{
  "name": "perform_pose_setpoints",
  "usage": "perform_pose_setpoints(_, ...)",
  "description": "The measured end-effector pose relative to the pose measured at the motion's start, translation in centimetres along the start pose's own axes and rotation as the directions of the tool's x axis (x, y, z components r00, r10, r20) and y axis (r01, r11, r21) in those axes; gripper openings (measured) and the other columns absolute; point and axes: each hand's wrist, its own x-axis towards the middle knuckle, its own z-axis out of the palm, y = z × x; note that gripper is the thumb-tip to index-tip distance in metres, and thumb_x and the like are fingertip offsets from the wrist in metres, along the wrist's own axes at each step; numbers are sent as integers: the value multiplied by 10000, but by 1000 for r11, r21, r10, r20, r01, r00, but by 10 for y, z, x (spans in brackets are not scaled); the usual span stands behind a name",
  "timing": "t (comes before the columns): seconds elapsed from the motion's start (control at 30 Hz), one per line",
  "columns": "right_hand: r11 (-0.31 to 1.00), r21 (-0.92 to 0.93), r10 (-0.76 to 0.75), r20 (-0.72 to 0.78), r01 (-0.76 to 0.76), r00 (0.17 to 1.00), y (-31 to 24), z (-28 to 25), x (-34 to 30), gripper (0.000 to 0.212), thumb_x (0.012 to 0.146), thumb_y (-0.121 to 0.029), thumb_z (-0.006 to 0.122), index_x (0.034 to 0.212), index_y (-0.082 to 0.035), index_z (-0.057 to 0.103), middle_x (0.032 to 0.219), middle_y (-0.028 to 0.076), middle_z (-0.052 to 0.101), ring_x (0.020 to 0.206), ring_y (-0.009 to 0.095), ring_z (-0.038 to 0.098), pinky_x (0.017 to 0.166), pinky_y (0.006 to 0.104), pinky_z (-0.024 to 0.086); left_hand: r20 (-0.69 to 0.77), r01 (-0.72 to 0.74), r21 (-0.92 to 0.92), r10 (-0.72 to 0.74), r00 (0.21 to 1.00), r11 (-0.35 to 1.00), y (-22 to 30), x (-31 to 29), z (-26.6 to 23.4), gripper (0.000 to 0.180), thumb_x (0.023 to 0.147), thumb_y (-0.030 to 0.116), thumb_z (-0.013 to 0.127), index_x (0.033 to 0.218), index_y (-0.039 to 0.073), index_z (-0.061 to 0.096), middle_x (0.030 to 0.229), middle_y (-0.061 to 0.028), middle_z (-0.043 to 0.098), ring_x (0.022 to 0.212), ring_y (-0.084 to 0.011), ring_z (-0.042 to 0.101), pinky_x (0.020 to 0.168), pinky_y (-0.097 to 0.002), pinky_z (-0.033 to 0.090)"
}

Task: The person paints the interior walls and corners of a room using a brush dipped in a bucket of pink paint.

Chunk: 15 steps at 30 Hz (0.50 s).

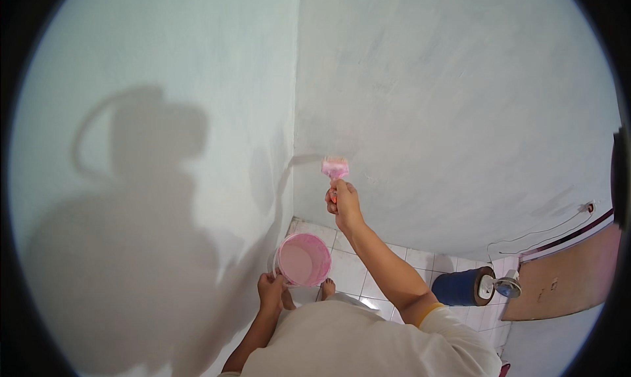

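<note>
My right hand (343,203) is closed round the handle of a paintbrush (336,167) with a pink-smeared head. The brush points up, with its bristles at or close to the right-hand wall (447,114); I cannot tell whether they touch. Low on the left, my left hand (271,288) grips a pink bucket (320,260) by its rim or handle; the fingers are partly hidden. Pale pink paint (296,264) lies inside the bucket, and pink smears mark its inner wall.
The left-hand wall (243,62) meets the right one in a corner just left of the brush. On the tiled floor (347,272) stands a blue drum (457,288) with a small fan (507,286) by it. A cable (545,238) hangs from a socket near a brown door (559,278).
</note>
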Motion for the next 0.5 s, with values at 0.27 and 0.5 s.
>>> perform_pose_setpoints(0.27, 984, -1, -179, -11, 179, 984, -21, 22, 21, 216, 913, -186, 555, 976, -18, 435, 583, 45, 488, 472, 96, 427, 380, 252, 286, 3, -4, -12, 4, 1000, 1000, -17, 11, 0, 199, 804, 46, 657, 943, 11, 519, 833, -62, 571, 652, -127, 551, 540, -261, 458)
perform_pose_setpoints(0.5, 990, 64, -122, -42, 125, 992, -9, 31, -14, 155, 889, -160, 554, 906, -47, 450, 604, 52, 489, 463, 85, 397, 386, 240, 258, 30, 48, 103, -52, 998, 993, -22, 18, -13, 199, 845, 4, 596, 998, -23, 472, 1091, -165, 577, 942, -259, 652, 776, -394, 597)
